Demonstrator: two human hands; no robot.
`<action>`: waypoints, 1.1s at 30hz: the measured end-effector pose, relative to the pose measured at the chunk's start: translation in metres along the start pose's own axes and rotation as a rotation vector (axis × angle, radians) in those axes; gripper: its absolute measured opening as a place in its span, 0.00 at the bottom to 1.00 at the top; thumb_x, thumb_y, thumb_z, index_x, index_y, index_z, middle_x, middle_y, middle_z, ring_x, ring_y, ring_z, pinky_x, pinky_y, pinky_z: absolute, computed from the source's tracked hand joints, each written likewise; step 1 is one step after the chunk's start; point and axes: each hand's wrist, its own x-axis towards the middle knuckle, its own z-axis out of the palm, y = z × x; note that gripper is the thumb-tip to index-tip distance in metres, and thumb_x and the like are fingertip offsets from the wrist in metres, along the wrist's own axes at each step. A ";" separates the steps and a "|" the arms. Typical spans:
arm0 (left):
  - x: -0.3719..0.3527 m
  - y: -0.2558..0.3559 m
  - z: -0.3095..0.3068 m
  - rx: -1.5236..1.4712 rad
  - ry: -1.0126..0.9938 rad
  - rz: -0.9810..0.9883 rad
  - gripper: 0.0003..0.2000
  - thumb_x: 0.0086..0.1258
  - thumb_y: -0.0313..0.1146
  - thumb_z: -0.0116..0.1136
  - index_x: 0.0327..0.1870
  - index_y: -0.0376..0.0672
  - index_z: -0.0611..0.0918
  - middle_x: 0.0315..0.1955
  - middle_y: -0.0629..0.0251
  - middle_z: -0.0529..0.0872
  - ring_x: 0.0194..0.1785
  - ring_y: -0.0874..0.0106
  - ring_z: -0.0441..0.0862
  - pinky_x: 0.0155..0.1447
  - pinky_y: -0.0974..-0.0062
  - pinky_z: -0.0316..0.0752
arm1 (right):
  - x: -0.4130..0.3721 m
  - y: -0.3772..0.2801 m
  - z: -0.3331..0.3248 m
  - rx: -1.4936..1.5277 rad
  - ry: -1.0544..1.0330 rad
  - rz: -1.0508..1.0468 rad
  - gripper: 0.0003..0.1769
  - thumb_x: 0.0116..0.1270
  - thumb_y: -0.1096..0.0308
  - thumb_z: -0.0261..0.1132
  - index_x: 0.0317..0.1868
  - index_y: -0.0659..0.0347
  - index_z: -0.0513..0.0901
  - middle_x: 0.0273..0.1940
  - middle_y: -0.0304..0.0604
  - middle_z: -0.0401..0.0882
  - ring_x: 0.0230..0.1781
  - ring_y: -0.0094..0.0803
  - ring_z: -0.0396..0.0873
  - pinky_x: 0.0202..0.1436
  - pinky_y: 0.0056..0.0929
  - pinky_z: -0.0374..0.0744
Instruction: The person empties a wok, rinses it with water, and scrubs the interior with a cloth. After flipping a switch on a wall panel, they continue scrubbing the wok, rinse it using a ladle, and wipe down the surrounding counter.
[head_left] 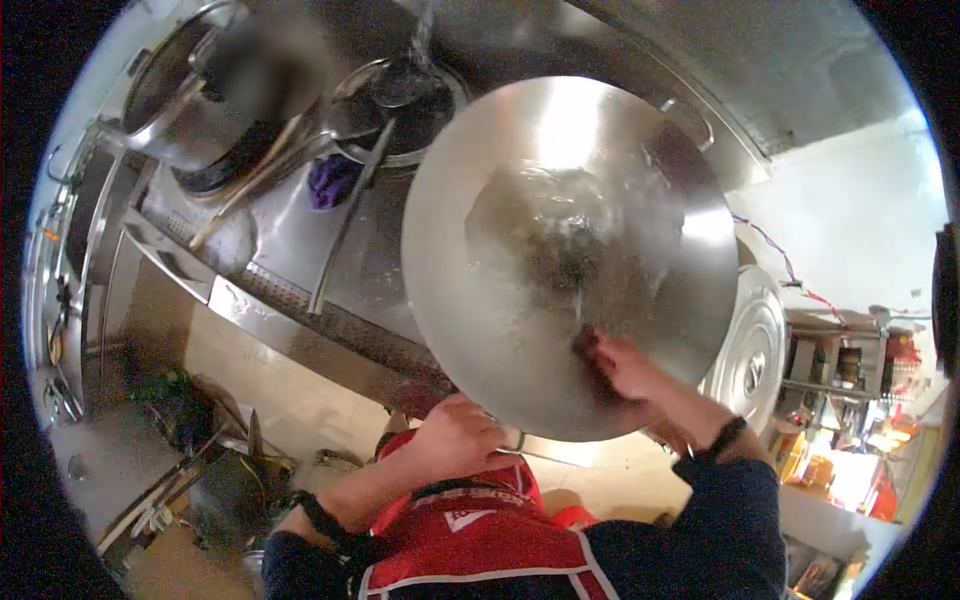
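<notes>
A very large, shiny metal wok (470,340) is tilted in front of me, with water and a darker patch in its middle. My right hand (625,370) is inside it near the lower right wall, closed around a small dark reddish scrubber (588,345). My left hand (460,438) is closed at the wok's near edge, beside a loop handle (516,440). Its fingertips are partly hidden against the rim.
Water runs into a round pan (405,110) at the back. A large pot (170,110), a purple cloth (335,182) and long-handled tools lie on the metal counter (285,225). A round metal lid (755,360) stands at right, near shelves (840,360).
</notes>
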 end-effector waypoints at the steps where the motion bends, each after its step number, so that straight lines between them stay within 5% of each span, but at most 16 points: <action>1: -0.005 -0.002 0.004 -0.036 -0.019 0.012 0.18 0.58 0.51 0.70 0.21 0.49 0.78 0.21 0.72 0.80 0.31 0.69 0.81 0.42 0.68 0.75 | -0.011 -0.024 0.007 0.168 -0.107 -0.035 0.16 0.71 0.72 0.57 0.57 0.57 0.80 0.71 0.55 0.67 0.68 0.53 0.69 0.73 0.50 0.66; 3: -0.010 -0.003 0.011 -0.034 -0.004 0.001 0.17 0.58 0.51 0.69 0.21 0.50 0.78 0.21 0.72 0.80 0.31 0.69 0.81 0.42 0.68 0.75 | -0.012 -0.066 0.032 0.220 -0.147 -0.125 0.16 0.69 0.74 0.60 0.57 0.57 0.80 0.67 0.52 0.72 0.66 0.53 0.71 0.71 0.46 0.69; 5: -0.017 -0.004 0.018 -0.017 -0.061 -0.029 0.17 0.59 0.50 0.68 0.22 0.49 0.79 0.21 0.71 0.80 0.31 0.68 0.81 0.43 0.67 0.75 | 0.016 -0.130 0.019 0.419 -0.077 -0.517 0.13 0.69 0.75 0.59 0.54 0.58 0.77 0.55 0.52 0.75 0.60 0.51 0.74 0.68 0.41 0.71; 7: -0.012 0.002 0.002 -0.023 -0.103 -0.035 0.17 0.59 0.50 0.68 0.22 0.49 0.79 0.21 0.71 0.80 0.32 0.67 0.81 0.43 0.66 0.75 | 0.070 -0.166 0.029 0.391 0.018 -0.551 0.13 0.71 0.75 0.57 0.54 0.58 0.74 0.57 0.53 0.74 0.61 0.50 0.73 0.69 0.41 0.71; 10: -0.012 0.003 0.006 -0.040 -0.135 -0.045 0.17 0.61 0.51 0.66 0.23 0.48 0.79 0.21 0.69 0.81 0.32 0.64 0.82 0.45 0.63 0.74 | 0.188 -0.201 0.003 0.500 0.527 -0.699 0.21 0.72 0.73 0.57 0.64 0.64 0.69 0.63 0.54 0.71 0.68 0.48 0.68 0.74 0.41 0.65; 13: -0.011 0.007 0.007 -0.012 -0.178 -0.074 0.17 0.62 0.51 0.65 0.23 0.48 0.79 0.22 0.69 0.81 0.34 0.64 0.82 0.48 0.63 0.75 | 0.286 -0.189 -0.088 0.566 0.867 -0.617 0.38 0.70 0.77 0.55 0.79 0.65 0.54 0.77 0.59 0.57 0.77 0.47 0.59 0.79 0.38 0.59; 15: -0.015 0.005 0.015 -0.054 -0.128 -0.086 0.17 0.63 0.51 0.64 0.24 0.48 0.79 0.23 0.68 0.82 0.36 0.64 0.82 0.51 0.64 0.75 | 0.317 -0.166 -0.144 0.343 1.111 -0.301 0.39 0.69 0.77 0.56 0.79 0.65 0.52 0.78 0.58 0.54 0.78 0.46 0.59 0.80 0.36 0.59; 16: -0.015 0.005 0.015 -0.047 -0.131 -0.089 0.17 0.63 0.51 0.64 0.24 0.48 0.79 0.23 0.68 0.82 0.36 0.64 0.82 0.51 0.64 0.75 | 0.307 -0.158 -0.166 0.511 1.098 -0.384 0.39 0.69 0.75 0.57 0.79 0.64 0.52 0.79 0.56 0.53 0.78 0.46 0.59 0.80 0.35 0.58; 18: -0.013 0.011 0.015 -0.054 -0.080 -0.039 0.18 0.64 0.52 0.63 0.24 0.48 0.79 0.24 0.68 0.82 0.37 0.65 0.83 0.52 0.64 0.75 | 0.312 -0.142 -0.168 0.313 1.191 -0.202 0.38 0.70 0.73 0.56 0.79 0.64 0.54 0.80 0.56 0.51 0.79 0.44 0.55 0.81 0.34 0.57; 20: -0.007 0.015 0.006 -0.030 -0.163 -0.051 0.18 0.64 0.52 0.63 0.24 0.48 0.80 0.24 0.69 0.82 0.37 0.65 0.83 0.52 0.64 0.75 | 0.327 -0.153 -0.133 0.265 1.091 -0.283 0.37 0.70 0.69 0.56 0.78 0.63 0.57 0.80 0.55 0.49 0.81 0.44 0.51 0.81 0.37 0.56; 22: -0.003 0.011 0.001 -0.004 -0.247 -0.062 0.18 0.64 0.53 0.63 0.24 0.49 0.80 0.24 0.69 0.82 0.36 0.65 0.83 0.51 0.63 0.75 | 0.286 -0.186 -0.084 0.543 0.652 -0.673 0.36 0.70 0.68 0.56 0.78 0.62 0.59 0.81 0.54 0.48 0.80 0.47 0.51 0.81 0.41 0.54; 24: -0.007 0.001 0.002 0.087 -0.268 -0.040 0.17 0.64 0.55 0.62 0.25 0.51 0.82 0.24 0.70 0.82 0.35 0.65 0.83 0.50 0.62 0.76 | 0.225 -0.209 -0.006 0.428 0.646 -0.674 0.33 0.71 0.67 0.57 0.75 0.64 0.63 0.71 0.58 0.64 0.73 0.53 0.59 0.78 0.43 0.59; 27: 0.000 -0.008 0.003 0.021 -0.143 0.026 0.15 0.61 0.53 0.66 0.26 0.52 0.83 0.23 0.72 0.82 0.33 0.66 0.82 0.45 0.63 0.75 | 0.110 -0.195 0.033 0.538 0.228 -0.460 0.28 0.72 0.69 0.59 0.70 0.67 0.68 0.62 0.58 0.72 0.66 0.51 0.66 0.72 0.43 0.66; 29: 0.009 -0.004 -0.001 0.020 -0.097 0.022 0.14 0.58 0.51 0.69 0.26 0.52 0.82 0.22 0.72 0.80 0.32 0.67 0.81 0.43 0.64 0.74 | 0.045 -0.156 0.046 0.397 0.160 -0.385 0.25 0.69 0.71 0.61 0.65 0.69 0.73 0.57 0.59 0.76 0.60 0.53 0.72 0.67 0.45 0.72; 31: 0.009 -0.006 0.000 0.058 -0.119 0.031 0.16 0.55 0.50 0.70 0.22 0.51 0.77 0.20 0.71 0.77 0.30 0.68 0.80 0.42 0.65 0.73 | 0.002 -0.087 0.072 0.085 0.284 -0.579 0.23 0.65 0.71 0.62 0.60 0.69 0.77 0.52 0.60 0.79 0.52 0.56 0.77 0.61 0.48 0.76; 33: 0.006 -0.010 0.016 0.035 -0.118 0.027 0.20 0.55 0.55 0.69 0.18 0.51 0.77 0.18 0.67 0.77 0.29 0.63 0.79 0.41 0.61 0.72 | -0.045 -0.025 0.031 0.049 0.104 -0.191 0.20 0.59 0.73 0.62 0.53 0.66 0.81 0.53 0.60 0.79 0.53 0.55 0.79 0.59 0.49 0.78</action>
